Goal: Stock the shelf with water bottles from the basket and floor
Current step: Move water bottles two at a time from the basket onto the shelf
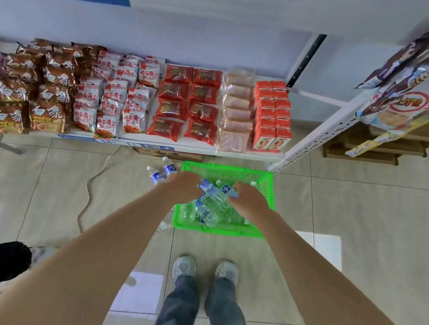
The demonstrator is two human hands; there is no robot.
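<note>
I am reaching both arms down into the green basket [264,184] on the floor, left hand [182,186] and right hand [249,199] closing around the water bottles [213,198] piled inside, though I cannot tell how firmly either is gripping.

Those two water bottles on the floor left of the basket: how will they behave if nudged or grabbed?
The two floor bottles look round-bodied and lie on smooth tile, so a nudge would probably roll them. The clear plastic looks thin and smooth, so it may dent or slip under a squeeze. If full, probably heavy for their size.
</note>
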